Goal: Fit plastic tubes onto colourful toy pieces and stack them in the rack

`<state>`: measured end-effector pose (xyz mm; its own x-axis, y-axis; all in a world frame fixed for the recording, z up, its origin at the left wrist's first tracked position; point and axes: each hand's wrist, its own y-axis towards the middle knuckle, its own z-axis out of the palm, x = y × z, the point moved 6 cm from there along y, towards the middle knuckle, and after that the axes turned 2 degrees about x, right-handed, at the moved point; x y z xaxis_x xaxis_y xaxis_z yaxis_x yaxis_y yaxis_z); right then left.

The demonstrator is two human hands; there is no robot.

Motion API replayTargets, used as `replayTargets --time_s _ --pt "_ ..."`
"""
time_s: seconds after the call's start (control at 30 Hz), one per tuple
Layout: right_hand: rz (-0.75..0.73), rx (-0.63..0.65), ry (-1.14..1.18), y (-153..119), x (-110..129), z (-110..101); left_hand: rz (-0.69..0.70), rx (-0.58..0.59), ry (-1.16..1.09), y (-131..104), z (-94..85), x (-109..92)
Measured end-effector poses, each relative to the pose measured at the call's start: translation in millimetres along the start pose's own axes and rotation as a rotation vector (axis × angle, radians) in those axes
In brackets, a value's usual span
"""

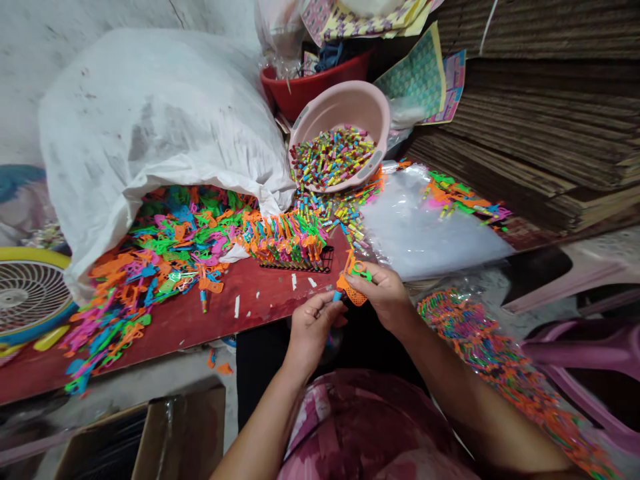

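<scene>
1. Our left hand (311,330) has its fingers curled in, thumb and fingertips pinching a small blue piece (337,295).
2. Our right hand (387,295) is partly closed, gripping an orange plastic piece (355,293) (a bit of green (362,272) shows beside it).
3. We have these pieces together at the near edge of the red surface (270,287), close to the filled black rack (320,261).

1. Between left hand (311,325) and right hand (387,299): orange mesh-patterned piece (356,293), blue tube (337,295).
2. Beyond both hands: pale pink basin (373,110), red tub (290,93).
3. Left of them: orange, green, blue, magenta pile (170,233); red tabletop (260,293).
4. Below them: mottled pink-and-white shirt (370,427).
</scene>
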<state>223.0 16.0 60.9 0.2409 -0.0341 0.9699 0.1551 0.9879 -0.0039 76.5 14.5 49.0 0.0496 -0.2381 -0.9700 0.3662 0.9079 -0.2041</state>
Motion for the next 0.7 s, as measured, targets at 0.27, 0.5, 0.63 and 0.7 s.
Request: replayTargets --time_s 0.27,0.5,0.63,0.7 --pt "-0.066 0.039 -0.205 -3 5 -1 0.223 -0.026 0.271 1 -3.9 -8" --pt "-0.005 0.089 -0.103 4 -5 -5 0.036 -0.014 -0.079 13 1.0 16" --pt "0.033 0.101 -0.125 6 -16 -13 0.068 -0.036 -0.208 23 2.7 21" --pt "0.044 0.029 -0.157 6 -20 -20 0.088 -0.051 -0.220 29 4.9 24"
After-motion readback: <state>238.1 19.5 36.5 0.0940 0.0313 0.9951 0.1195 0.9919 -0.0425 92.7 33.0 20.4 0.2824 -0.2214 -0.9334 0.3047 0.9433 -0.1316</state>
